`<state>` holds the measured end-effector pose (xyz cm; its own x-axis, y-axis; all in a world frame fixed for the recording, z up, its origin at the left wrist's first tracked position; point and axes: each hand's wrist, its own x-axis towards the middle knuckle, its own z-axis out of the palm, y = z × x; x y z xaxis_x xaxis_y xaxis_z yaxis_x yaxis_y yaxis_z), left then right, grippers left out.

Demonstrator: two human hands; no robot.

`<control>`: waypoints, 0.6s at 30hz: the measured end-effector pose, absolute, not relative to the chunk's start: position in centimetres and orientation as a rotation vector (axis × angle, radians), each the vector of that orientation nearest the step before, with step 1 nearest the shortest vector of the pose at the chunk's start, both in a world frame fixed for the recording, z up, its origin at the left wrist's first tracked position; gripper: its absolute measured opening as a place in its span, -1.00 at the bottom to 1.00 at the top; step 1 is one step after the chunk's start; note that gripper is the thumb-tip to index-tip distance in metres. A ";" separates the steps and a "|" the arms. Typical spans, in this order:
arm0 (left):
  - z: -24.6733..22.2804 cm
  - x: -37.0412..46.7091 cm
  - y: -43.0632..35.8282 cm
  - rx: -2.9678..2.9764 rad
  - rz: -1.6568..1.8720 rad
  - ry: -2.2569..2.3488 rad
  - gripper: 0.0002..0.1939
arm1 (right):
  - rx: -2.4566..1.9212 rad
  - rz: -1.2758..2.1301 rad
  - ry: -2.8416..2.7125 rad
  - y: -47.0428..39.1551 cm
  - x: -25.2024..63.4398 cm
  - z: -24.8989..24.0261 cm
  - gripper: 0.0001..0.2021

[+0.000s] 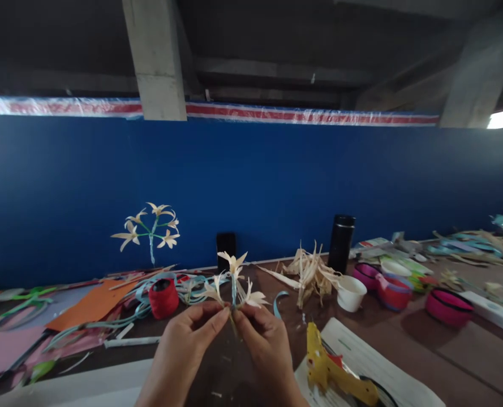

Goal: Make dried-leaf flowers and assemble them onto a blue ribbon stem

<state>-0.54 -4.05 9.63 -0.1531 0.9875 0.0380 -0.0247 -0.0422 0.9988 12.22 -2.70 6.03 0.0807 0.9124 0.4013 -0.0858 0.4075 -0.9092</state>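
Pinching at the stem, the fingertips of the left hand [182,351] and the right hand [265,346] were closed together on a small flower sprig [233,285], held upright just above the table [425,345] in front of the blue wall [276,181]. Three pale blossoms were seen on the sprig, joined at a blue-wrapped stem; judged against the finished flower branch [151,225] stood by the wall, which carried more blossoms, the sprig was read as partly built, with wrapping and further blossoms left. Loose husk [310,272] was piled just right of the sprig, near a white cup [351,293] and a black bottle [342,242]. A red spool [163,297] sat to the left among blue strips. A yellow glue gun [331,376] lay just beside the right hand on paper. The lower stem was hidden behind the fingers, so the wrap's end could not be told. Both wrists were cut off by the frame edge. Clutter far right was too blurred to name.
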 end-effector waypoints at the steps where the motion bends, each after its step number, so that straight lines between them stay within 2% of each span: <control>1: 9.7 -0.5 -4.2 1.141 1.365 1.286 -0.70 | -0.850 0.940 -1.247 -2.8 12.2 6.1 -0.82; 5: 9.7 -0.6 -4.3 1.201 1.345 1.314 -0.73 | -0.838 1.049 -1.202 -2.8 12.1 6.1 -0.80; 18: 8.7 -0.5 -3.6 1.086 1.413 1.190 -0.77 | -0.740 1.086 -1.244 -2.6 12.1 5.5 -0.79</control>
